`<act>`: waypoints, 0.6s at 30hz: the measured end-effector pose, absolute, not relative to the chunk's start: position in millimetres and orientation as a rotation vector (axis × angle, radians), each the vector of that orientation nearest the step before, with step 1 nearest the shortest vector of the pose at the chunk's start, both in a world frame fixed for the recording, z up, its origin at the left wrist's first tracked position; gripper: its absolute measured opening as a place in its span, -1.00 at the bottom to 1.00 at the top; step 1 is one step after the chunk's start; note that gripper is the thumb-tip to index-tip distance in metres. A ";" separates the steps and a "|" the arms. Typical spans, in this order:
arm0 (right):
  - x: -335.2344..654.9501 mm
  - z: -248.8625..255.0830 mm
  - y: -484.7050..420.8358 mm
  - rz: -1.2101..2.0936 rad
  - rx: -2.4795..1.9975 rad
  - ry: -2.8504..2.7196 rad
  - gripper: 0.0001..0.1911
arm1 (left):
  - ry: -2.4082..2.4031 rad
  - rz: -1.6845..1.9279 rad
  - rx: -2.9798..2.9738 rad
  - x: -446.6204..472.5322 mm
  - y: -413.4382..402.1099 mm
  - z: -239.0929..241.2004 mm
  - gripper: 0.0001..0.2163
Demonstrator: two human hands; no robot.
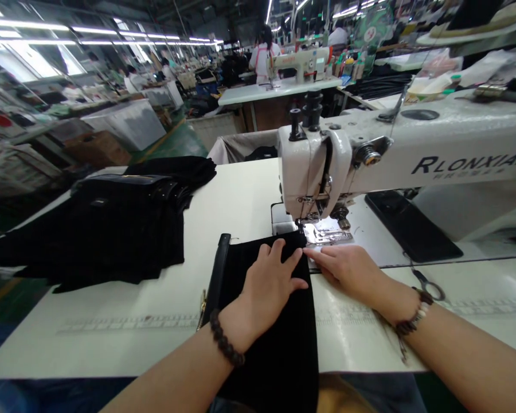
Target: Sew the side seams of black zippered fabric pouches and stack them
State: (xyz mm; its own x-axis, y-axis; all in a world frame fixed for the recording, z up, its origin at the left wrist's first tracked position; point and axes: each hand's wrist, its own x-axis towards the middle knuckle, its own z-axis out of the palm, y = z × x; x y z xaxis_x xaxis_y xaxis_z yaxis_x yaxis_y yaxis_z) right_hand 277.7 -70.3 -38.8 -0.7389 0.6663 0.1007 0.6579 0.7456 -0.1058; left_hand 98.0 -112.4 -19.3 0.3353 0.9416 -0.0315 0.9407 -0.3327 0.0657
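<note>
My left hand [266, 287] lies with spread fingers on a black fabric piece [279, 338], pressing it to the table. Along the piece's left side runs a dark strip [219, 269] with a gold zipper pull [203, 301]. The fabric's far right corner sits at the needle and presser foot of a white sewing machine [313, 172]. My right hand [352, 272] rests on the machine bed, fingers stretched out, its fingertips touching the fabric's right edge close to the foot. Some of its fingers are hidden under the hand.
A pile of black fabric pieces [124, 223] lies on the left of the white table [133, 350]. Right of my hands are a black phone [413, 226] and small thread snips [430, 285]. A ruler scale [129, 323] runs along the front. Other people and machines stand beyond.
</note>
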 end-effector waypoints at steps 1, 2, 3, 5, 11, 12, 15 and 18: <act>278.0 -38.8 -70.1 0.103 -1.077 -2.811 -0.61 | 1.796 0.009 2.500 102.3 -114.6 -18.1 -0.48; 278.3 -38.9 -69.7 0.110 -1.088 -2.810 -0.61 | 1.823 0.000 2.489 105.8 -115.8 -17.3 -0.48; 278.4 -39.1 -69.1 0.119 -1.100 -2.808 -0.61 | 1.846 -0.005 2.475 108.7 -116.0 -16.9 -0.48; 278.0 -38.9 -67.9 0.136 -1.133 -2.799 -0.59 | 1.886 0.001 2.450 112.6 -114.0 -17.2 -0.49; 282.8 -21.2 -93.7 0.222 -1.263 -2.743 -0.69 | 1.759 -0.026 2.548 109.4 -120.1 -9.5 -0.52; 286.9 -15.5 -107.1 0.303 -1.276 -2.733 -0.75 | 1.687 -0.051 2.581 107.5 -128.5 -5.6 -0.50; 302.7 -2.8 -158.3 1.054 -1.193 -2.638 -0.74 | 1.312 -0.074 2.677 101.4 -165.7 4.7 -0.27; 313.1 -11.0 -203.9 1.628 -1.141 -2.461 -0.73 | 0.986 -0.003 2.756 93.3 -201.1 6.4 -0.34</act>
State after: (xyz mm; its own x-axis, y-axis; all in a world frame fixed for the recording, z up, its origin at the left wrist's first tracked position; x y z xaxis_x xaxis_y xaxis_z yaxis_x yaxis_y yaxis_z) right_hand 313.1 -203.9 -11.0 -0.7397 0.5495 -0.3885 0.5724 0.2102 -0.7925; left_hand 93.3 -201.1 6.4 0.7758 0.6266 -0.0736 0.6271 -0.7529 0.1999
